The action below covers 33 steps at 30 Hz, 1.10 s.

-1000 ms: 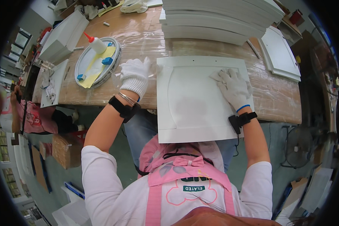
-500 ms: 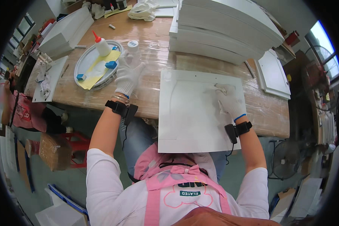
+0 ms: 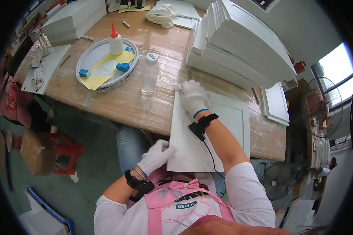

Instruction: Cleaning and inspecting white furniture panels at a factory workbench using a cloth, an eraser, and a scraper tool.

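White gloves cover both hands. Nearest, the left hand (image 3: pixel 156 156) pinches the near left corner of a white cabinet door panel (image 3: pixel 227 129). That panel lies flat on the wooden table (image 3: pixel 121 102), its long axis running away from the person and its near end overhanging the edge. Farther, the right hand (image 3: pixel 193 97) presses half-open on the far left corner. Beyond stand a clear bottle (image 3: pixel 150 74), a round tray (image 3: pixel 91 55) with a glue bottle (image 3: pixel 115 41), and stacked white panels (image 3: pixel 243 47).
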Each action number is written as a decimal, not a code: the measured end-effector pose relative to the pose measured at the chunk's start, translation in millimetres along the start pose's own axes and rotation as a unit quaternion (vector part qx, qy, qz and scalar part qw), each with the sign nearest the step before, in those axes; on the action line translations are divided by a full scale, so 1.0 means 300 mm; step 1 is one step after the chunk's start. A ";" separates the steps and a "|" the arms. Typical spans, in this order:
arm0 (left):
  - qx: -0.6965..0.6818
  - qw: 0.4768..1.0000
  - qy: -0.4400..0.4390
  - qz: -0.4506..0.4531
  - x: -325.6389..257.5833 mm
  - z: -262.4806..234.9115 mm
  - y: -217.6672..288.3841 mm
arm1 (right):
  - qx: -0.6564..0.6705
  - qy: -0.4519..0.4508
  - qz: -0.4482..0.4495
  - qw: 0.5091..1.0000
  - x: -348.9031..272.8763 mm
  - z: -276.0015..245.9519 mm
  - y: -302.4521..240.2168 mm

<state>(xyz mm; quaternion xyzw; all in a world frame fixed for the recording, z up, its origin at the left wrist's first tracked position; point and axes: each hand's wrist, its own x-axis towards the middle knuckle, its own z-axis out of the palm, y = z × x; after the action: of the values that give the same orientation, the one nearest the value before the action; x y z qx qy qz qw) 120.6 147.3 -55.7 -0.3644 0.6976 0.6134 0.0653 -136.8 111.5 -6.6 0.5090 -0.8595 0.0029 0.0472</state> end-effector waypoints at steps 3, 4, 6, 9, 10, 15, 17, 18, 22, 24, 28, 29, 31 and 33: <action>-0.384 0.907 -0.161 0.064 0.055 0.137 -0.103 | 0.036 0.031 -0.029 0.998 -0.029 0.011 -0.012; -0.391 0.904 -0.159 0.063 0.058 0.130 -0.117 | 0.068 -0.014 -0.026 0.997 -0.085 -0.046 -0.067; -0.431 0.886 -0.157 0.061 0.070 0.125 -0.102 | 0.119 0.039 -0.203 0.971 -0.226 -0.024 -0.076; -0.424 0.890 -0.149 0.075 0.070 0.145 -0.104 | 0.105 0.053 -0.214 0.970 -0.179 0.010 -0.065; -0.434 0.883 -0.158 0.084 0.075 0.147 -0.099 | 0.099 0.086 -0.154 0.979 -0.083 0.010 -0.041; -0.394 0.903 -0.143 0.099 0.100 0.156 -0.160 | 0.098 0.067 -0.113 0.986 -0.039 -0.008 -0.098; -0.376 0.910 -0.132 0.113 0.111 0.157 -0.152 | 0.128 0.042 -0.174 0.976 -0.141 -0.018 -0.098; -0.385 0.903 -0.160 0.106 0.096 0.135 -0.118 | 0.112 0.038 -0.200 0.973 -0.153 -0.007 -0.069; -0.367 0.906 -0.178 0.119 0.088 0.114 -0.095 | 0.146 0.054 -0.095 0.983 -0.007 -0.031 -0.052; -0.355 0.910 -0.180 0.120 0.117 0.140 -0.128 | 0.289 0.084 -0.071 0.951 0.007 0.048 -0.025; -0.380 0.903 -0.178 0.094 0.076 0.096 -0.092 | 0.170 0.036 -0.176 0.969 -0.163 -0.008 -0.073; -0.380 0.902 -0.179 0.095 0.078 0.102 -0.086 | 0.169 0.036 -0.175 0.969 -0.126 -0.001 -0.058; -0.357 0.912 -0.153 0.131 0.071 0.109 -0.083 | 0.136 0.045 -0.086 0.986 -0.021 -0.004 -0.044; -0.349 0.914 -0.164 0.123 0.094 0.121 -0.102 | 0.221 0.079 -0.078 0.969 -0.009 -0.001 -0.069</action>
<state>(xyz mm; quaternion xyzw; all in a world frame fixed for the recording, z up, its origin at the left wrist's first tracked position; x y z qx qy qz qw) 105.2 168.6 -104.1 -0.1695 0.4578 0.8723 -0.0284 -117.2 103.9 -7.5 0.5704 -0.7887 0.2293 0.0016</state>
